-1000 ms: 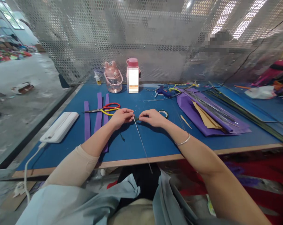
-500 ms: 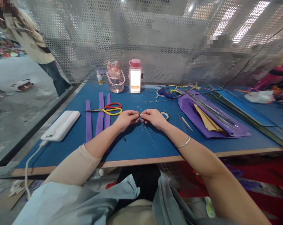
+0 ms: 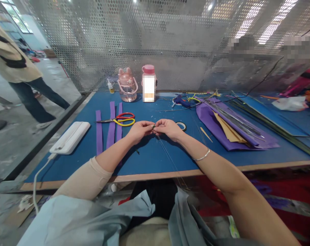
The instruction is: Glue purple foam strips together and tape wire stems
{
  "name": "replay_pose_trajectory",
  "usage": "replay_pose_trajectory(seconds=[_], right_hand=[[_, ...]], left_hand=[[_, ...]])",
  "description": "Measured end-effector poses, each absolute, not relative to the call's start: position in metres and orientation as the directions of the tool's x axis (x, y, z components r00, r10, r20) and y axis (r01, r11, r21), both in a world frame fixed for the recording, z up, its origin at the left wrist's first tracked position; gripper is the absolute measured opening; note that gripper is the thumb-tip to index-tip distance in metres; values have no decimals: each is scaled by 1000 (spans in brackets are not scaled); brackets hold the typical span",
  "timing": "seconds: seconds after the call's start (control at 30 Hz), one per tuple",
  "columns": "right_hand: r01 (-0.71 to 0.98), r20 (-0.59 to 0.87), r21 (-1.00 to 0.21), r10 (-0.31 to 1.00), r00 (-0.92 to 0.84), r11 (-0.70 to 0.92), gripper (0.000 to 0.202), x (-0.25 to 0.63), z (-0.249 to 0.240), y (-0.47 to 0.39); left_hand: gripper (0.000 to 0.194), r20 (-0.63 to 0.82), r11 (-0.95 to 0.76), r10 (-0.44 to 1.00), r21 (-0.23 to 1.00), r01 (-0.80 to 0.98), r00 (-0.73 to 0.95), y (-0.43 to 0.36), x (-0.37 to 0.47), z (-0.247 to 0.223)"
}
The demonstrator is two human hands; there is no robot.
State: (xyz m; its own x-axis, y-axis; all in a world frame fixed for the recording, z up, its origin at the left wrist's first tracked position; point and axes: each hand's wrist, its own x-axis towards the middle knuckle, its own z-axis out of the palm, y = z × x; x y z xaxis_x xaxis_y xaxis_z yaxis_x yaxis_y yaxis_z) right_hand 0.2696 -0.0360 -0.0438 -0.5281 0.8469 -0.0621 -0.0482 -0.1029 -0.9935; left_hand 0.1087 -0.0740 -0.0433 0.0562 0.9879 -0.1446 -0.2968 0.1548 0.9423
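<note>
My left hand point(image 3: 141, 131) and my right hand point(image 3: 169, 130) meet over the middle of the blue table, fingertips pinched around a tiny dark green piece point(image 3: 153, 126). Thin wires point(image 3: 168, 154) trail from the fingertips down past the table's front edge. Just behind my right hand lies a roll of tape point(image 3: 181, 126). Left of my left hand are scissors point(image 3: 124, 119) with one red and one yellow handle, lying across purple strips point(image 3: 111, 131). A small dark scrap point(image 3: 137, 151) rests below my left wrist.
A white power bank point(image 3: 69, 137) with a cable sits at the left. Two pink bottles point(image 3: 127, 89) stand at the back beside a small glue bottle point(image 3: 110, 86). Purple sheets point(image 3: 214, 131) with wires lie right, near green stems point(image 3: 280, 130). A person point(image 3: 24, 73) is beyond the left edge.
The person at the left has moved further left and the view has shifted slightly. My hands remain together, the fingertips now a little closer around the green piece.
</note>
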Motion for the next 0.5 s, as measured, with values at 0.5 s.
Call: replay_pose_trajectory(seconds=[0.5], right_hand=[[-45,-33,-997,827,-561,-70,35,272,-44,-34]], left_hand=[[27,-34,44,998,973,-228,46,-68,100,-47]])
